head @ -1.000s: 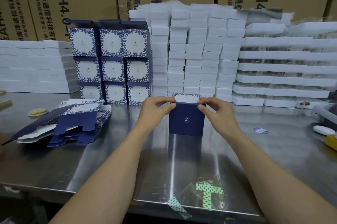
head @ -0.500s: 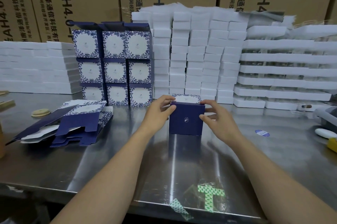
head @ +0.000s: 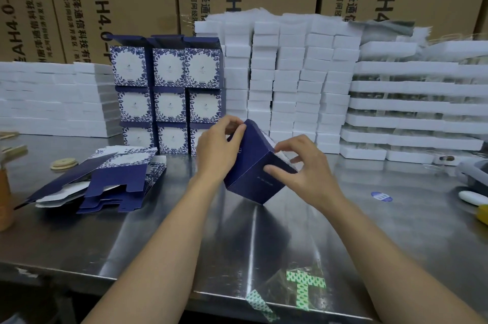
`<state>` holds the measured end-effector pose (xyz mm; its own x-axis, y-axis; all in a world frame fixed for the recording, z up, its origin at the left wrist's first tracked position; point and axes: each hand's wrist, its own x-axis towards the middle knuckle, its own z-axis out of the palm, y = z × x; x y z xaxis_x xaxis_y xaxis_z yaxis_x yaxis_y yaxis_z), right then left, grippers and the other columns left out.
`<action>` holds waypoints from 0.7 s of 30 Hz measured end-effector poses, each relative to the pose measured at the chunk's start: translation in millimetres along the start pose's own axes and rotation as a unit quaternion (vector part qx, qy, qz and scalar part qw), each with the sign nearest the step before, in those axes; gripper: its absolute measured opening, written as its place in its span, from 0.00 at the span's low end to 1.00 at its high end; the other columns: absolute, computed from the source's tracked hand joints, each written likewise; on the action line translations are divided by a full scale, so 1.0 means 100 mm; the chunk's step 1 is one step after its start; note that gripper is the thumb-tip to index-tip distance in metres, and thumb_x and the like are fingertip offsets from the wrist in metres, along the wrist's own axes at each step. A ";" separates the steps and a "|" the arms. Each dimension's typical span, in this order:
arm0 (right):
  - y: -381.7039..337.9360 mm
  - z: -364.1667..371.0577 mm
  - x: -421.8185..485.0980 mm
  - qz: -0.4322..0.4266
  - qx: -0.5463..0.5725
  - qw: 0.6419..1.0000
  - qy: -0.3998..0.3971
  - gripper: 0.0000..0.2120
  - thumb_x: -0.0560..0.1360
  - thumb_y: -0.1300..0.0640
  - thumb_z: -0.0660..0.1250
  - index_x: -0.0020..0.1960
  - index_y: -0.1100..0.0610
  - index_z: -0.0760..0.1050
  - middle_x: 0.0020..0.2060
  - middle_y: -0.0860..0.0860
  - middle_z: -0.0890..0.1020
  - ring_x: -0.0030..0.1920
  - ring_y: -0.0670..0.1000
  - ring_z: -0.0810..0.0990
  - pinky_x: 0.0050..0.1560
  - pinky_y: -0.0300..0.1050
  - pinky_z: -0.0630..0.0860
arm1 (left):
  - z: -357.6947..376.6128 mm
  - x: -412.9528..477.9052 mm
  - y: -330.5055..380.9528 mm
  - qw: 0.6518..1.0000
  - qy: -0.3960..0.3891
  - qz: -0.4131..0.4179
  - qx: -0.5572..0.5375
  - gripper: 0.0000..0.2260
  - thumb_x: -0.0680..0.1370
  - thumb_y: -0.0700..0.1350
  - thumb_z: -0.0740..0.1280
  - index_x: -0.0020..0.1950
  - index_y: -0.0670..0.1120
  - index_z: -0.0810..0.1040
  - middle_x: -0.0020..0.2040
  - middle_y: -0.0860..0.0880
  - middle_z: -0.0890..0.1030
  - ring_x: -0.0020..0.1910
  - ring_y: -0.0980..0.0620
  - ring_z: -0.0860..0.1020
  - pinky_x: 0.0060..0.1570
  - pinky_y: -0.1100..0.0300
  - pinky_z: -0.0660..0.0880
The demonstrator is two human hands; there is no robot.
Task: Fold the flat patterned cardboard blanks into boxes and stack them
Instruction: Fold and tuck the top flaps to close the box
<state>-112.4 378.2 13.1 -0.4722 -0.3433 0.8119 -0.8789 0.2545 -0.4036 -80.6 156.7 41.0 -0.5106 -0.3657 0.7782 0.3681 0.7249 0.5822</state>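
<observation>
Several flat blanks [head: 105,181] lie left on the table [head: 158,231], the finished stack [head: 169,96] behind them. The left hand [head: 219,146] grips the box [head: 250,168] at its upper corner; the right hand [head: 303,168] pinches its far flap edge. Best hold both sides firmly and tuck squarely. Over mid-table, the box tilts corner-down, roughly cubic, with no clear long axis.

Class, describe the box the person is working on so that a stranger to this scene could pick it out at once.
Start at the steel table, in front of the stack of patterned boxes. Near its middle, the left hand and the right hand hold one navy box. Unlike the stacked ones, it is tilted, one corner down, showing plain dark faces.
</observation>
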 end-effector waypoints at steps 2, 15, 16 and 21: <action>-0.03 0.03 -0.02 0.037 0.010 0.999 -0.020 0.29 0.67 0.39 0.80 0.64 0.32 0.71 0.62 0.31 0.74 0.67 0.38 0.73 0.60 0.39 0.73 | 0.10 0.07 0.02 0.998 -0.059 0.010 0.012 0.04 0.82 0.53 0.68 0.53 0.58 0.83 0.48 0.62 0.86 0.52 0.63 0.83 0.55 0.51 0.80; 0.06 0.22 -0.12 0.177 0.077 0.977 -0.092 0.08 0.78 0.47 0.75 0.46 0.51 0.82 0.45 0.45 0.86 0.50 0.44 0.85 0.56 0.43 0.78 | 0.53 0.41 0.56 0.874 -0.414 0.041 0.250 0.15 0.81 0.51 0.67 0.65 0.63 0.83 0.63 0.58 0.84 0.67 0.49 0.77 0.70 0.49 0.70; 0.07 0.26 -0.14 0.180 0.063 0.974 -0.121 0.09 0.78 0.47 0.74 0.45 0.52 0.83 0.43 0.46 0.87 0.47 0.46 0.86 0.52 0.45 0.80 | 0.53 0.41 0.55 0.863 -0.412 0.072 0.285 0.19 0.82 0.45 0.65 0.69 0.63 0.81 0.65 0.57 0.83 0.67 0.49 0.76 0.68 0.50 0.68; 0.20 0.32 -0.20 0.153 -0.079 0.959 -0.224 0.11 0.77 0.44 0.72 0.42 0.51 0.82 0.38 0.44 0.85 0.42 0.43 0.82 0.48 0.45 0.79 | 0.52 0.34 0.24 0.816 -0.316 0.190 0.444 0.18 0.78 0.35 0.66 0.57 0.58 0.81 0.54 0.52 0.83 0.62 0.45 0.77 0.57 0.52 0.68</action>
<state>-122.6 361.9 -25.0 -0.7194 -0.5758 0.3884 -0.6898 0.5273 -0.4961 -129.3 192.1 68.8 -0.8931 0.1557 0.4220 0.0284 0.9558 -0.2926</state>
